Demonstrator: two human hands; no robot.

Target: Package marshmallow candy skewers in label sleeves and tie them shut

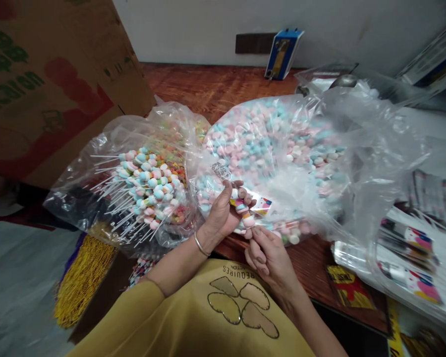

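Note:
My left hand, with a bangle at its wrist, is wrapped round a marshmallow skewer of pink, white, yellow and orange pieces. A printed clear wrapper shows beside its fingers; I cannot tell whether it covers the skewer. At the skewer's near end my right hand is closed in a pinch, its fingertips touching the lowest piece. Just beyond both hands lies a large clear bag of pastel marshmallows. To the left, several finished marshmallow sticks are heaped on another plastic bag, white sticks pointing left.
A large cardboard box stands at the left. At the back of the wooden table is a blue device. Printed wrappers lie in a clear tray at the right, near a yellow-and-red packet. Yellow fringe hangs lower left.

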